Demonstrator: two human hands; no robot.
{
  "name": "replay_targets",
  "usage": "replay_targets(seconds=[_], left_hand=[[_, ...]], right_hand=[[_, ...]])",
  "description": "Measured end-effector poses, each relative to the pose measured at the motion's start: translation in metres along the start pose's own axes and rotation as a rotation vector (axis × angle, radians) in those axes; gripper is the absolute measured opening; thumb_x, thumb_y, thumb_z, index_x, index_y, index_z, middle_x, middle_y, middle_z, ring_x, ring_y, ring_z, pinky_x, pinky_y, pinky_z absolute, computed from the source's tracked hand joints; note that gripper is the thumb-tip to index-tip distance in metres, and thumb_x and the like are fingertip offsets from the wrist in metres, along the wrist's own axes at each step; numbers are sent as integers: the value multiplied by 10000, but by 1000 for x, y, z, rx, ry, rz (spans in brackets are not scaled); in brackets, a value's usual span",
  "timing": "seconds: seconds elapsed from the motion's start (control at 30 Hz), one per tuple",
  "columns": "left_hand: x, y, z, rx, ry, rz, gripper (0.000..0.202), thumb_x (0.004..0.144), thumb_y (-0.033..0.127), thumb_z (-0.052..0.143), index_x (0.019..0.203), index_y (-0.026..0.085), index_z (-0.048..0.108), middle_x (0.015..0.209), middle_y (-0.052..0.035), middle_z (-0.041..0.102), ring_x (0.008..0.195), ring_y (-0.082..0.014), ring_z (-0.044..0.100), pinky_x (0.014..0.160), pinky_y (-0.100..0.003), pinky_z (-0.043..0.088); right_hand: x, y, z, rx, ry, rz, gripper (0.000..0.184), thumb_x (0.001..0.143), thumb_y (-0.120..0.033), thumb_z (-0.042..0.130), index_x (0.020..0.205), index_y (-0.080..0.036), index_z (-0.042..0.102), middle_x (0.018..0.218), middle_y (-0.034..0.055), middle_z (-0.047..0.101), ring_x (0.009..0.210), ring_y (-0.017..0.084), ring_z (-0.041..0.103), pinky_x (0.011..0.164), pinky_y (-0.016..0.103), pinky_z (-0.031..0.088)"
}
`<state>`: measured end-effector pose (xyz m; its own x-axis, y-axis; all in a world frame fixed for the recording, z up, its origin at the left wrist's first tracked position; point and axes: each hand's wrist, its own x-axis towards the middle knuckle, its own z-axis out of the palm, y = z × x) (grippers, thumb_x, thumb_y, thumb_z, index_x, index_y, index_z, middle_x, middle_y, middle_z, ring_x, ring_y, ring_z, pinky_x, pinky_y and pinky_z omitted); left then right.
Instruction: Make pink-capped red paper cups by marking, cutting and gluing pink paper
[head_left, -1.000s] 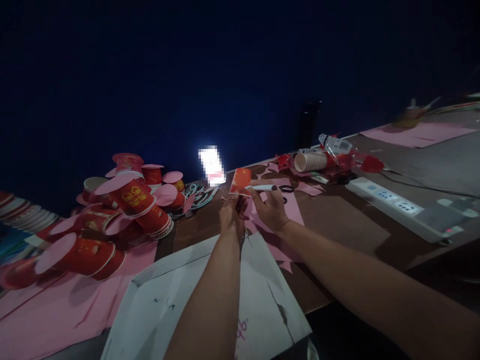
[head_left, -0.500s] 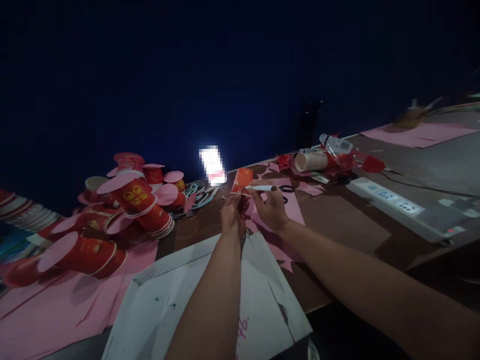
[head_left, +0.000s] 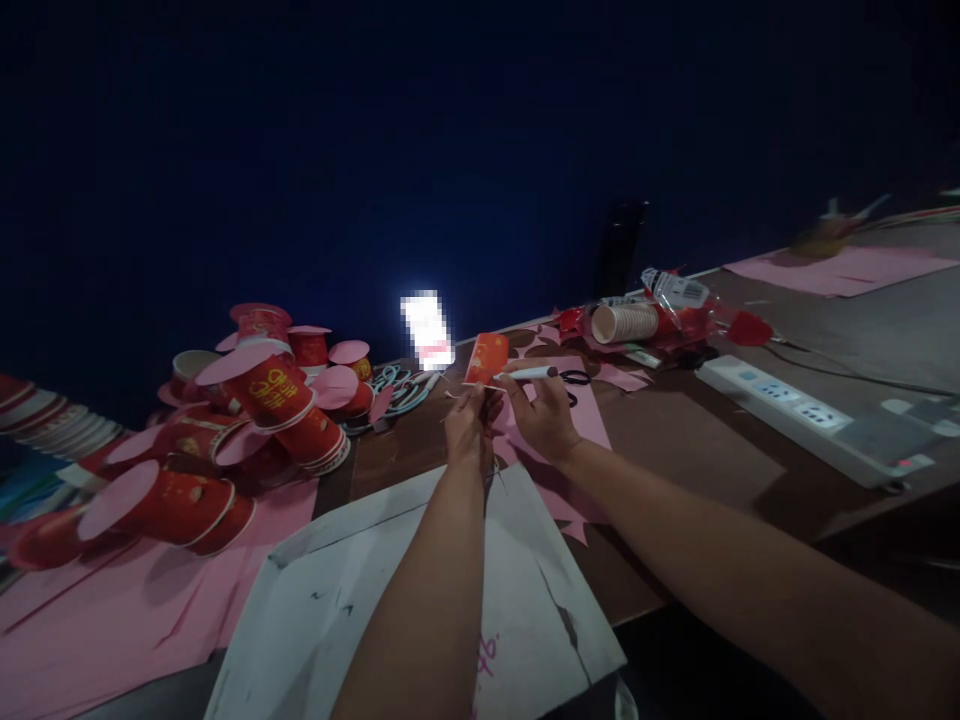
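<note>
My left hand (head_left: 468,425) is closed at the near edge of a red paper cup (head_left: 488,358), whose printed side points away from me. A thin white edge shows along the cup's near end. My right hand (head_left: 545,418) grips a slim white marker pen (head_left: 531,373), held nearly level with its left end close to the cup's rim. Some of the left fingers are hidden behind the hand. Beneath and to the right of the hands lies a cut pink paper sheet (head_left: 594,425), with black scissors handles (head_left: 576,378) on it.
Red cups with pink paper discs (head_left: 274,385) are heaped at the left on pink sheets (head_left: 150,620). A white box lid (head_left: 360,560) lies under my forearms. Coiled cable (head_left: 397,390) and a bright blurred screen (head_left: 427,330) sit beyond; a power strip (head_left: 780,410) and stacked cups (head_left: 626,323) are right.
The right hand and the white marker pen have tilted slightly, and the cup has turned a little in my left hand. The view has shifted marginally.
</note>
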<state>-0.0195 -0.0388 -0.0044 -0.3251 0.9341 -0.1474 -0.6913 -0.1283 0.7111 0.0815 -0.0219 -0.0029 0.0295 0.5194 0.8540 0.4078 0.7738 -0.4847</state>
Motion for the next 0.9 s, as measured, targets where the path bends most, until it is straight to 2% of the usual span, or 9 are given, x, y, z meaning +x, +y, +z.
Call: replay_targets(seconds=[0.47, 0.9], left_hand=[[2, -4, -1, 11, -33, 79, 176, 652, 228, 785, 716, 131, 652, 654, -11, 658, 600, -89, 629, 669, -213, 498], [5, -9, -4, 54, -72, 110, 253, 602, 285, 814, 731, 118, 675, 663, -18, 661, 600, -94, 625, 666, -221, 495]], right_hand=[[1, -3, -1, -12, -37, 36, 80, 892, -286, 543, 890, -230, 602, 897, 46, 678, 873, 211, 620, 829, 398, 478], [0, -2, 0, -26, -26, 10, 70, 895, -277, 553, 933, -236, 596, 928, 49, 672, 877, 204, 618, 836, 404, 479]])
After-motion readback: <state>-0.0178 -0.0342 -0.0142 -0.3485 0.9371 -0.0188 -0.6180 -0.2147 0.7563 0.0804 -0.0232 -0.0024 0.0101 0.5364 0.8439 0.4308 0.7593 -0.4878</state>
